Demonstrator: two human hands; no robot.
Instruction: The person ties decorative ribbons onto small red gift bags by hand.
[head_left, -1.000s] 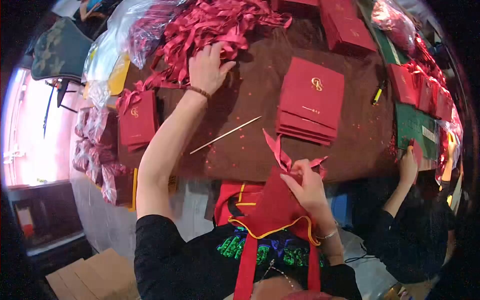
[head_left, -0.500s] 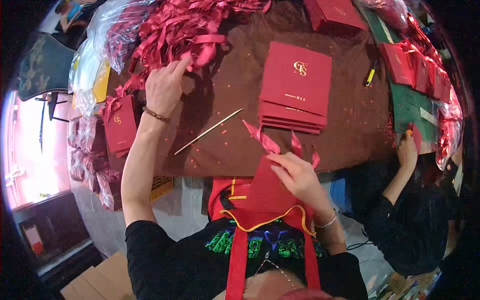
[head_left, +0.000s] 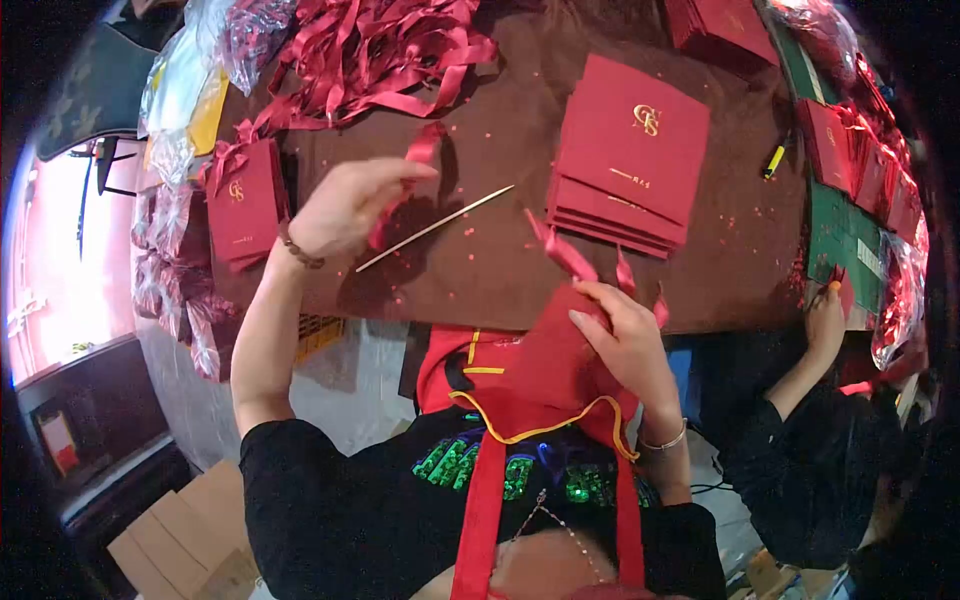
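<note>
My left hand (head_left: 350,205) is above the left part of the table, fingers closed on a loose red ribbon (head_left: 424,146) whose other part hangs beside the hand. At the table's front edge my right hand (head_left: 627,335) grips a flat red gift bag (head_left: 555,345), tilted over my red apron (head_left: 450,360). Ribbon ends (head_left: 567,256) stick out from the top of that bag. Beyond it lies a stack of red gift bags (head_left: 635,140) with gold lettering. A thin pale stick (head_left: 435,228) rests between my hands.
A heap of red ribbons (head_left: 375,60) covers the far left. Ribboned bags (head_left: 245,205) lie at left, more bags (head_left: 720,35) at far right. A yellow-and-black marker (head_left: 774,162) lies near a green mat (head_left: 840,235). Another person's hand (head_left: 825,320) works at right.
My left hand has come back from the ribbon heap toward me, bringing one ribbon. My right hand still holds the gift bag. The view has shifted slightly.
</note>
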